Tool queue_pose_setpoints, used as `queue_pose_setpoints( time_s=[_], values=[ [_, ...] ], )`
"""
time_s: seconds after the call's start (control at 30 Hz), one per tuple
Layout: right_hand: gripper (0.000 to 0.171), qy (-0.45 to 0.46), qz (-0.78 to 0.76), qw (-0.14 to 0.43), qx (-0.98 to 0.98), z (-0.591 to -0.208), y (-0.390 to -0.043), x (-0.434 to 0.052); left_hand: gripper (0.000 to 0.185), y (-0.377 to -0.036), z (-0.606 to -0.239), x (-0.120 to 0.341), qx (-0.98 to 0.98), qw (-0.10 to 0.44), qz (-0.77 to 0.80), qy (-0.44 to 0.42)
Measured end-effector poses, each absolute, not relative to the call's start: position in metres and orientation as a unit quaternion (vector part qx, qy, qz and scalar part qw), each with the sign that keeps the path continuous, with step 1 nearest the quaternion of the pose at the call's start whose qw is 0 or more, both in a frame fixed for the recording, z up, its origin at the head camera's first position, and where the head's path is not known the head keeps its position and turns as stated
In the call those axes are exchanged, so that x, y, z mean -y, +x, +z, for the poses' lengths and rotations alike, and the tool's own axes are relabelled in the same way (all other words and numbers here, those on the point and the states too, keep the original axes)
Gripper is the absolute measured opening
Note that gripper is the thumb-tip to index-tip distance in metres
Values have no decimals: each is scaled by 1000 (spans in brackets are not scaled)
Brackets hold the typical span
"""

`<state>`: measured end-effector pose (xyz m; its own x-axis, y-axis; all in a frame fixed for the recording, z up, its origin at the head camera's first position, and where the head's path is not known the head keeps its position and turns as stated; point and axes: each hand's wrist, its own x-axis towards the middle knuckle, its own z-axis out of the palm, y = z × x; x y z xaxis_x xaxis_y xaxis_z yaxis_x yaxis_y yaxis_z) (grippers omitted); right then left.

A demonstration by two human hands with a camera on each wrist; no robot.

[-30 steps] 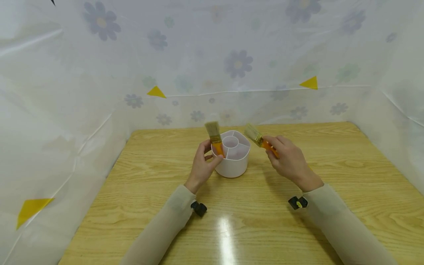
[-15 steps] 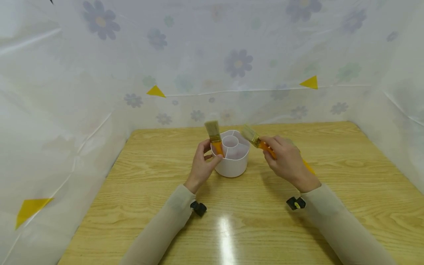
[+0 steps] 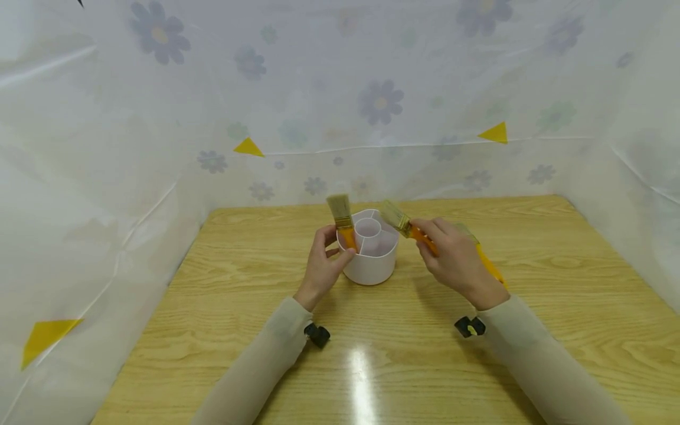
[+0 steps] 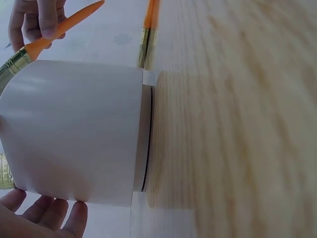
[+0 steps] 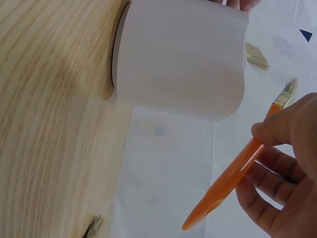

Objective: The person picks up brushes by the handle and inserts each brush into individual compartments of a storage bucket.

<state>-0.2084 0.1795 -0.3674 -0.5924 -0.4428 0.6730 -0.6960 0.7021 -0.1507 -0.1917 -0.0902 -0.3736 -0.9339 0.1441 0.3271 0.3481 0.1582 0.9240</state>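
Note:
A white round desk organizer point(image 3: 370, 270) with compartments and a round central well stands on the table. My left hand point(image 3: 321, 264) grips its left side, fingers along the outer wall and thumb by the front rim. One flat paintbrush point(image 3: 340, 211) stands bristles up in the left compartment. In my right hand point(image 3: 453, 260) a second paintbrush point(image 5: 237, 166) is pinched by its orange handle between thumb and fingers. It slants, with the bristles near the organizer's right rim and the handle end lower, as the right wrist view shows. Whether its bristles touch the rim I cannot tell.
A third paintbrush point(image 3: 491, 264) with an orange handle lies on the wood-grain table point(image 3: 255, 277), partly behind my right hand. Flower-patterned white sheeting point(image 3: 382, 136) encloses the back and sides, with yellow triangles point(image 3: 494, 133) on it.
My right hand has shifted a little left with its paintbrush, bringing the bristles closer to the organizer. More of the paintbrush on the table now shows. My left hand stays in place.

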Motion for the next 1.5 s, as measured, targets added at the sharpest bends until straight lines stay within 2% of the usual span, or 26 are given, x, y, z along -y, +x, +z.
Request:
queue_pose_setpoints(
  time_s=[0.57, 0.97, 1.5],
  values=[
    [48, 344, 212, 320, 857, -368, -210, -174, 56, -193, -374, 92, 755, 76, -631, -160],
    [47, 343, 220, 305, 861, -360, -207, -168, 55, -192, -373, 92, 757, 72, -629, -162],
    [45, 363, 243, 328, 838, -350, -209, -149, 58, -192, -373, 93, 758, 62, -628, -164]
  ],
)
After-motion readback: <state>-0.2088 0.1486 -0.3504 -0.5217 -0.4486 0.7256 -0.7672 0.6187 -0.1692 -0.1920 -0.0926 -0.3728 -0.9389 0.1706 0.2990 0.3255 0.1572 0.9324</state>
